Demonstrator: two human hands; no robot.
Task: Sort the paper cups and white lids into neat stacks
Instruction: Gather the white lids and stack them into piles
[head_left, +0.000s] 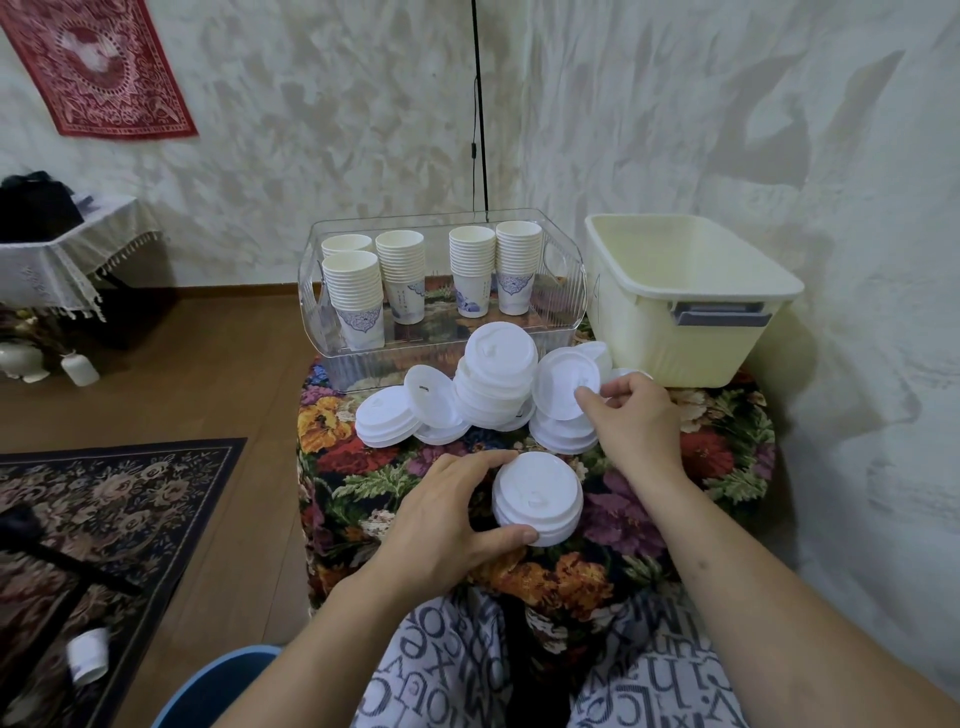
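Nearest the person: lap covered in letter-printed fabric (457, 670), both bare forearms reaching forward over a small table draped in a floral cloth (717, 457).

Left hand (441, 525): thumb and fingers curled round a short stack of white lids (537, 496), which sits on the cloth just ahead of the lap. Grip is on the stack's left side.

Right hand (631, 421): fingertips pinch the edge of a tilted single lid (561, 382), lifted above a low lid pile (563, 431).

Middle of table: loose heap of lids (498, 379), some nested, some leaning; a smaller nested group (387, 418) at its left.

Behind the heap: clear plastic bin (566, 291) containing five nested stacks of paper cups (356, 291), upright, blue pattern on the lowest cups. To its right, touching or nearly so, a cream tub (691, 306) with grey handle.

Floor at left: patterned rug (104, 509), one stray cup (88, 654) lying on it.
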